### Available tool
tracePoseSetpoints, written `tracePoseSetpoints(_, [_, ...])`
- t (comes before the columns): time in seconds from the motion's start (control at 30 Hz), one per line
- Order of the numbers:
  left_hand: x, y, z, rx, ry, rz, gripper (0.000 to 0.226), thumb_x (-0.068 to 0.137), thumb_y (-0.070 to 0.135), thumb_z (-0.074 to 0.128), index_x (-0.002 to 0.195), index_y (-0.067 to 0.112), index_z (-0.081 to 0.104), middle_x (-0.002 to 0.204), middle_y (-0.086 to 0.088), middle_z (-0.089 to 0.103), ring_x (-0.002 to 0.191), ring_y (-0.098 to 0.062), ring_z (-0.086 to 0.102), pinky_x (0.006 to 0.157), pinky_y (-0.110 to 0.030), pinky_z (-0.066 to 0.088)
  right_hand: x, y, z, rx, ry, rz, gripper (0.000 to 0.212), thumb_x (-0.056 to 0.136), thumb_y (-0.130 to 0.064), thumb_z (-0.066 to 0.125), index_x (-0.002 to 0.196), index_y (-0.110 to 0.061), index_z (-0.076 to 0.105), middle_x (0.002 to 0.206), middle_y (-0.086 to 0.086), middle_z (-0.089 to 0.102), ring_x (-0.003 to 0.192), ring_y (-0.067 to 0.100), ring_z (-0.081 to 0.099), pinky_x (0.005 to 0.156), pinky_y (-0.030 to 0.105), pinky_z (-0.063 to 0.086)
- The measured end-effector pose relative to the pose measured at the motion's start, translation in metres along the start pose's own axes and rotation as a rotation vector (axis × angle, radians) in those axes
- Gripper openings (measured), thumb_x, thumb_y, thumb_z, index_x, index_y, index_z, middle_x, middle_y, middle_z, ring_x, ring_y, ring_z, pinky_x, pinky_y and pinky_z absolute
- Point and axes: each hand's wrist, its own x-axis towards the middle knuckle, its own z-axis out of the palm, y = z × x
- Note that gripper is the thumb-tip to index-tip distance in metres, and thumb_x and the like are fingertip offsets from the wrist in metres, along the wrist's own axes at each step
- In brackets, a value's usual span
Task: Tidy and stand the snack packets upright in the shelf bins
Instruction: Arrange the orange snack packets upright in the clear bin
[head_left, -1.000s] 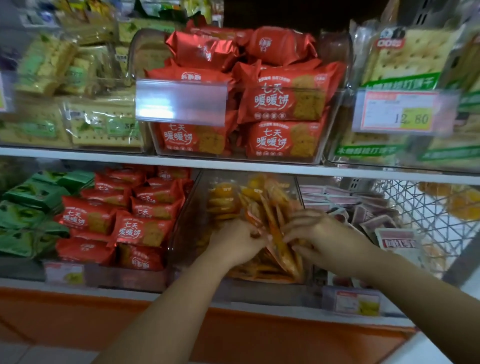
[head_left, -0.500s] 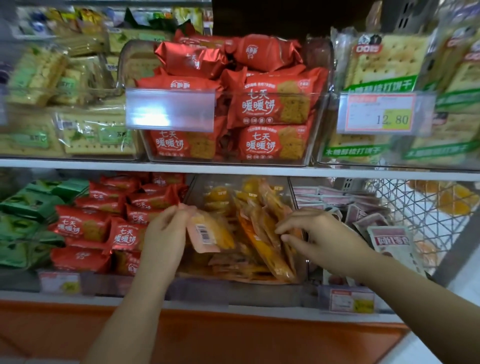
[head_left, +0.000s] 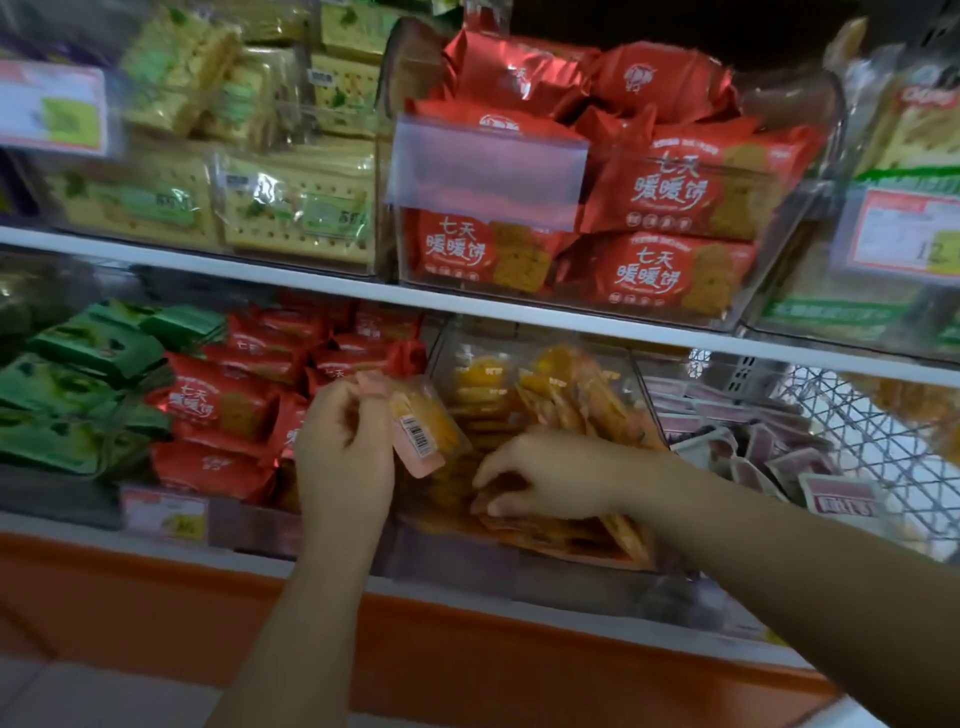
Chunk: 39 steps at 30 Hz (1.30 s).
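Head view: the left hand (head_left: 343, 457) has its grip closed on one orange packet (head_left: 423, 431). It pinches the packet near the top edge and holds it tilted, barcode toward the camera, just in front of the left side of the clear bin (head_left: 441, 358) on the lower shelf. The right hand (head_left: 550, 478) reaches into that bin, its grip curled onto flat packets (head_left: 571, 535) lying at the front, thumb beneath them. Behind it, more orange leaning packets (head_left: 571, 405) stand slanted. Left of the bin sit red packets (head_left: 223, 405) and green packets (head_left: 78, 374). To the right is a wire basket (head_left: 857, 415). The picture is somewhat blurred.
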Motion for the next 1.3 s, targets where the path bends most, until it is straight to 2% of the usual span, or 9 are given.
tracePoseSetpoints(0.2, [0.003, -0.003, -0.008, -0.027, -0.007, 0.017, 0.024, 0.098, 0.019, 0.045, 0.082, 0.006, 0.057, 0.085, -0.011, 0.06, 0.076, -0.024, 0.059, 0.065, -0.042, 0.047, 0.031, -0.004, 0.005, -0.134, -0.24, -0.004, 0.029, 0.097, -0.029, 0.039, 0.111, -0.024, 0.065, 0.115, -0.002, 0.064, 0.103, 0.02, 0.057, 0.09, 0.038, 0.046])
tracePoseSetpoints(0.33, [0.009, -0.008, -0.015, -0.032, -0.015, 0.001, 0.023, 0.098, 0.02, 0.045, 0.082, 0.01, 0.058, 0.086, -0.01, 0.061, 0.076, -0.021, 0.061, 0.066, -0.039, 0.049, 0.021, 0.001, -0.006, -0.176, -0.169, 0.055, 0.029, 0.095, -0.034, 0.044, 0.09, -0.014, 0.064, 0.079, 0.0, 0.06, 0.079, 0.02, 0.055, 0.076, 0.034, 0.047])
tracePoseSetpoints(0.43, [0.012, -0.009, -0.018, -0.029, -0.015, 0.01, 0.026, 0.098, 0.019, 0.045, 0.079, 0.008, 0.058, 0.084, -0.012, 0.062, 0.075, -0.023, 0.062, 0.064, -0.041, 0.048, 0.006, 0.01, -0.009, -0.213, -0.105, 0.091, 0.03, 0.088, -0.039, 0.058, 0.083, -0.011, 0.068, 0.08, 0.004, 0.066, 0.077, 0.02, 0.06, 0.072, 0.032, 0.048])
tracePoseSetpoints(0.63, [0.007, -0.006, -0.02, -0.079, -0.06, -0.054, 0.024, 0.097, 0.019, 0.044, 0.077, 0.011, 0.056, 0.076, -0.007, 0.064, 0.07, -0.022, 0.06, 0.059, -0.037, 0.044, -0.013, 0.008, -0.008, -0.072, 0.128, 0.123, 0.013, 0.083, -0.021, 0.062, 0.095, -0.027, 0.062, 0.08, -0.01, 0.058, 0.074, 0.006, 0.053, 0.06, 0.012, 0.036])
tracePoseSetpoints(0.83, [0.002, -0.005, -0.012, -0.096, -0.135, -0.058, 0.025, 0.1, 0.029, 0.04, 0.082, 0.017, 0.053, 0.079, 0.0, 0.066, 0.074, -0.017, 0.065, 0.071, -0.047, 0.053, -0.054, 0.009, -0.01, 0.137, 0.772, 0.137, 0.017, 0.08, -0.011, 0.055, 0.084, -0.018, 0.069, 0.076, -0.02, 0.051, 0.075, -0.017, 0.049, 0.064, 0.003, 0.033])
tracePoseSetpoints(0.93, [-0.006, -0.003, -0.005, -0.107, -0.201, -0.061, 0.026, 0.099, 0.039, 0.038, 0.09, 0.018, 0.051, 0.083, -0.002, 0.065, 0.073, -0.013, 0.065, 0.066, -0.029, 0.054, -0.074, 0.009, 0.0, 0.239, 0.86, 0.301, 0.022, 0.085, 0.002, 0.058, 0.09, -0.013, 0.073, 0.081, -0.023, 0.052, 0.073, -0.018, 0.052, 0.066, -0.004, 0.034])
tracePoseSetpoints(1.1, [-0.024, 0.002, 0.012, -0.1, -0.29, -0.023, 0.022, 0.098, 0.041, 0.037, 0.093, 0.021, 0.046, 0.085, 0.0, 0.062, 0.064, 0.002, 0.062, 0.048, -0.015, 0.047, -0.099, 0.005, 0.025, 0.572, 0.946, 0.571, 0.022, 0.091, -0.011, 0.055, 0.102, -0.021, 0.071, 0.091, -0.007, 0.067, 0.056, -0.008, 0.057, 0.047, 0.007, 0.041])
tracePoseSetpoints(1.2, [-0.042, 0.003, 0.024, -0.043, -0.351, 0.194, 0.014, 0.095, 0.039, 0.041, 0.086, 0.029, 0.044, 0.079, 0.004, 0.062, 0.065, -0.005, 0.061, 0.051, -0.024, 0.049, -0.105, -0.005, 0.039, 0.823, 1.035, 0.615, 0.025, 0.087, -0.029, 0.063, 0.112, -0.027, 0.067, 0.111, -0.001, 0.067, 0.091, 0.01, 0.066, 0.075, 0.028, 0.056])
tracePoseSetpoints(1.3, [-0.065, -0.003, 0.043, -0.029, -0.52, 0.393, 0.016, 0.096, 0.037, 0.05, 0.084, 0.026, 0.051, 0.11, 0.013, 0.062, 0.097, 0.007, 0.058, 0.076, -0.01, 0.045, -0.104, -0.027, 0.051, 1.133, 1.083, 0.514, 0.034, 0.081, -0.033, 0.065, 0.114, -0.025, 0.065, 0.104, -0.005, 0.07, 0.094, 0.012, 0.068, 0.076, 0.03, 0.058])
